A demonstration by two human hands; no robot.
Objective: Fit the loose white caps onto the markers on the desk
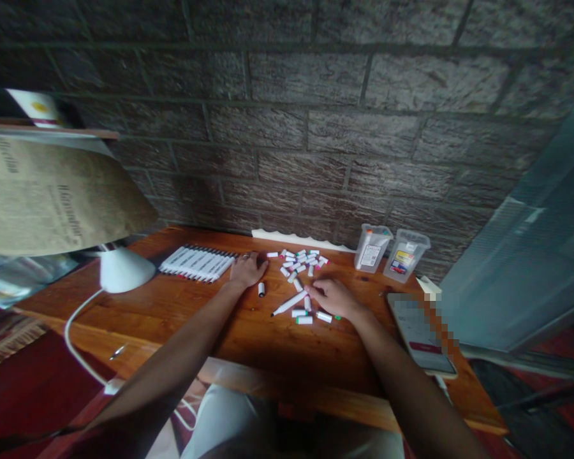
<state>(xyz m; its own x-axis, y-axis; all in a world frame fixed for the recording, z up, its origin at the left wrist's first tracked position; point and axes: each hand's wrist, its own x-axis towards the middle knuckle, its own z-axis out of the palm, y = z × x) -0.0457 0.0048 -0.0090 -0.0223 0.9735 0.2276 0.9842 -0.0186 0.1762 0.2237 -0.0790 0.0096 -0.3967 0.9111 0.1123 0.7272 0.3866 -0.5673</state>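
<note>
My right hand (pixel 333 297) has its fingers closed on the upper end of a white marker (pixel 287 304), whose dark tip points down to the left over the table. My left hand (pixel 247 270) rests with its fingers stretched out at the right end of a row of white markers (pixel 198 263). A loose cap with a dark end (pixel 261 290) stands near my left wrist. Several white caps with coloured ends (pixel 300 260) lie scattered between and beyond my hands. Below the held marker lie a green-ended cap (pixel 304 320) and more caps.
Two clear plastic containers (pixel 406 256) stand at the back right, before the brick wall (pixel 277 140). A tablet (pixel 418 331) lies on the right of the wooden table (pixel 172 319). A lamp with a printed shade (pixel 62 197) stands at the left, its white cord (pixel 67 328) hanging over the edge.
</note>
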